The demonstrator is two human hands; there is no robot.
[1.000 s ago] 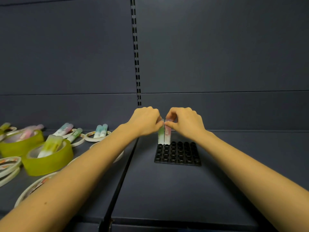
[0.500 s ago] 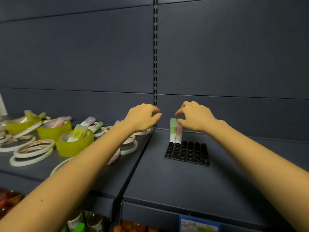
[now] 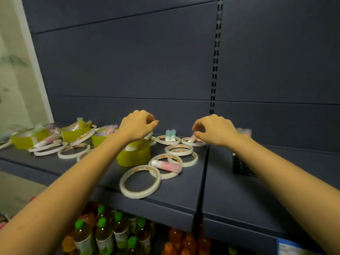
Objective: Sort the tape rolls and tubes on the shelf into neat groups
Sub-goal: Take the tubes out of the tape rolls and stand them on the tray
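**A:** Where are the hands?

**B:** Both hover over the shelf [image 3: 184,192], and both are empty. The left hand [image 3: 137,126] has loosely curled fingers with nothing between them, above a yellow tape roll [image 3: 134,156]. The right hand [image 3: 214,130] is just as relaxed. Its fingertips are just over a white tape ring [image 3: 199,144] that has a leaning tube [image 3: 191,138] inside.

**A:** And the things to sort?

**B:** Mixed up. White rings and yellow rolls sprawl from the left hand out towards nine o'clock, with tubes dropped inside or across them. A pair of teal tubes [image 3: 170,135] stands in a ring between the hands. A pink tube [image 3: 166,165] lies across two rings at six o'clock from that pair.

**A:** Any group started?

**B:** There's a black tray [image 3: 241,167] at about four o'clock from the right hand, half hidden by the forearm. Pale tubes [image 3: 243,131] show behind the wrist, seemingly at its far end. I'd judge tubes go upright there so they can't roll, and that the hands are poised to pick more.
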